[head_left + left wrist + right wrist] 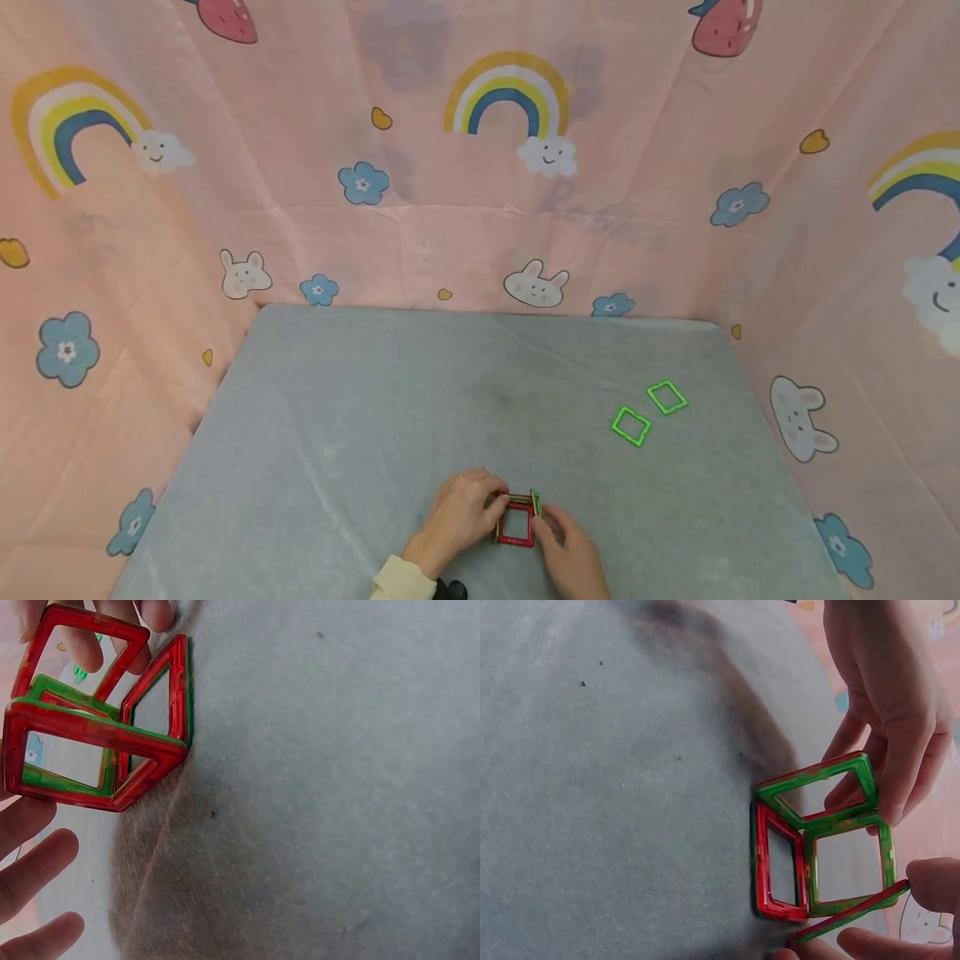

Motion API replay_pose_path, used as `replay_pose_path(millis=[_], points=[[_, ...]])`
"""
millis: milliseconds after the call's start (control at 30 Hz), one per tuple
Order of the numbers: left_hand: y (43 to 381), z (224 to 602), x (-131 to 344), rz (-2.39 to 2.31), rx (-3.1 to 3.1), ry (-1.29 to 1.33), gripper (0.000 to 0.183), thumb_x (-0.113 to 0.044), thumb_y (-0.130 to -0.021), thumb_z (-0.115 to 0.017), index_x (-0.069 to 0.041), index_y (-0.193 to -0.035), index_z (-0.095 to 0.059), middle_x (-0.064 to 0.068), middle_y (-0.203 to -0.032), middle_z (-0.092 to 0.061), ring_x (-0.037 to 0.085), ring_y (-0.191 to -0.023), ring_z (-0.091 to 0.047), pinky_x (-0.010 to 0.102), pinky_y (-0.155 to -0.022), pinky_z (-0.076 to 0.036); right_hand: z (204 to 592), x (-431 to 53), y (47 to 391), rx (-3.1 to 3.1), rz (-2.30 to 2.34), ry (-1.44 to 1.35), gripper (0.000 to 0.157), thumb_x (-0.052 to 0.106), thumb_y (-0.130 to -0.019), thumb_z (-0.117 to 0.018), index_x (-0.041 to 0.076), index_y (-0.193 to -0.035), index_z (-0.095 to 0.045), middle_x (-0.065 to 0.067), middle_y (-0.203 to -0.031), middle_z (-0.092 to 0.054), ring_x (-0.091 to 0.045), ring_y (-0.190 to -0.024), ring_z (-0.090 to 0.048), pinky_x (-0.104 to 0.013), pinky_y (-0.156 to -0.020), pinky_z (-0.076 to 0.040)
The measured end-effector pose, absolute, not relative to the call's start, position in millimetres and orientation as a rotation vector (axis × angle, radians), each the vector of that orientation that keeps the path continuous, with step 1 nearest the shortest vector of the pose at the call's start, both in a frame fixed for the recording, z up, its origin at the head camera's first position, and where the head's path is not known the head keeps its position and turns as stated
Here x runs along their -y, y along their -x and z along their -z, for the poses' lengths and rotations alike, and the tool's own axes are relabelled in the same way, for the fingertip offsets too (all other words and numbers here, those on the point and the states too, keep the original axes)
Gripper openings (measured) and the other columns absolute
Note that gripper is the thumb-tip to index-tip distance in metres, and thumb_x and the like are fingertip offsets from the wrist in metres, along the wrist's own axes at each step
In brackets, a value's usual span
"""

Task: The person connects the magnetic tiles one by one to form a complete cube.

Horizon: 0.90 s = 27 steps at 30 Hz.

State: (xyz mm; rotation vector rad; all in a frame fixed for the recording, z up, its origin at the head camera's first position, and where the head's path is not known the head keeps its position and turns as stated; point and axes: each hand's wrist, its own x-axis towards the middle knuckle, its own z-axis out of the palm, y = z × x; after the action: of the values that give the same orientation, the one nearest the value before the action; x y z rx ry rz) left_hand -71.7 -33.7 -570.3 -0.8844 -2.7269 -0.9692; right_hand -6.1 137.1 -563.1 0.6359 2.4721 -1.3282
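Note:
In front of me stands a partly built box of square magnetic tiles (515, 542), open-centred frames in red and green. One red frame (762, 859) lies flat as its base, with others upright around it. My left hand (461, 510) pinches the box's left wall, a green-faced tile (868, 777), near the back corner. On the other side, my right hand (572, 557) pinches an upright tile (855, 911) between thumb and fingers, at the box's right edge. That tile leans outward in the right wrist view. In the left wrist view, the right-hand fingertips (82, 649) show through a red frame.
Two loose green square tiles (631, 427) lie on the grey cloth-covered table (360, 400), to the right and farther back. A pink printed curtain (465, 233) surrounds the table at the back and sides. A black object (452, 590) shows beside the left cuff.

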Motion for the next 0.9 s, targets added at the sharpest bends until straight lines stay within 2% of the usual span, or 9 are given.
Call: replay_pose_path(millis=[300, 567, 900], points=[[72.1, 570.1, 33.0, 0.966, 2.718, 0.881, 0.004, -0.014, -0.083, -0.076, -0.017, -0.081, -0.075, -0.01, -0.072, -0.064, -0.001, -0.061, -0.052, 0.014, -0.056, -0.039, 561.2, -137.8, 6.1, -2.464, 1.309, -0.642, 0.052, 0.042, -0.097, -0.055, -0.002, -0.125, -0.063, -0.02, -0.113, -0.068, -0.035, -0.106, -0.064, -0.052, -0.087, -0.049], [71.5, 572.0, 33.3, 0.932, 2.699, 0.878, 0.004, -0.014, -0.082, -0.076, -0.017, -0.08, -0.075, -0.01, -0.071, -0.064, 0.0, -0.062, -0.053, 0.016, -0.056, -0.041, 560.0, -139.8, 3.9, -2.438, 1.271, -0.6, 0.057, 0.048, -0.097, -0.055, -0.003, -0.122, -0.064, -0.019, -0.111, -0.069, -0.034, -0.099, -0.066, -0.051, -0.081, -0.051], [71.6, 572.7, 32.8, 0.913, 2.682, 0.874, 0.004, -0.015, -0.081, -0.077, -0.018, -0.08, -0.074, -0.01, -0.07, -0.063, 0.0, -0.061, -0.052, 0.016, -0.056, -0.04, 560.4, -143.2, 2.0, -2.456, 1.288, -0.532, 0.046, 0.043, -0.097, -0.056, 0.002, -0.111, -0.071, -0.013, -0.105, -0.071, -0.03, -0.092, -0.066, -0.05, -0.078, -0.051]])
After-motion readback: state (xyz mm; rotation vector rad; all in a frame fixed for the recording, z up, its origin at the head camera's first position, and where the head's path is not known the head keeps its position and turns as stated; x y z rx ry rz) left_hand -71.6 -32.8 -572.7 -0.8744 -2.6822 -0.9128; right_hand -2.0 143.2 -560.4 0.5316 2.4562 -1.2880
